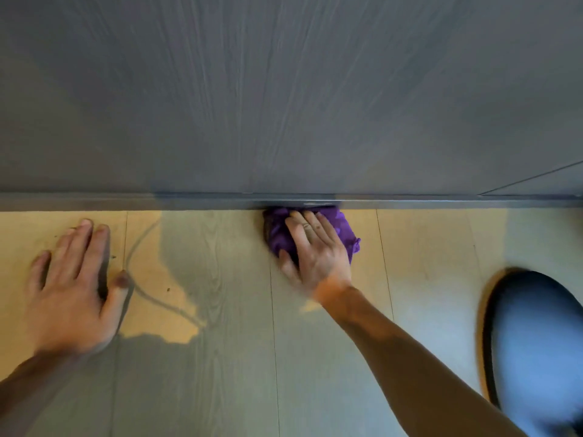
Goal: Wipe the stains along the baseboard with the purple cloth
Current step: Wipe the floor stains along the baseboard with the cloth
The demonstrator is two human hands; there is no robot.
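The right hand [315, 247] lies palm-down with fingers stretched forward over a crumpled purple cloth [344, 230], pressing it onto the pale wood-plank floor [227, 310] right where the floor meets the narrow grey baseboard strip [94, 201] at the foot of the grey wood-grain wall panel [284, 89] (the cloth's far edge touches the baseboard, near the middle of the scene). Well to the left, the left hand [74, 288] rests flat and spread on the floor, holding nothing. A blurred blue-clad knee [536, 342] shows at the near right.
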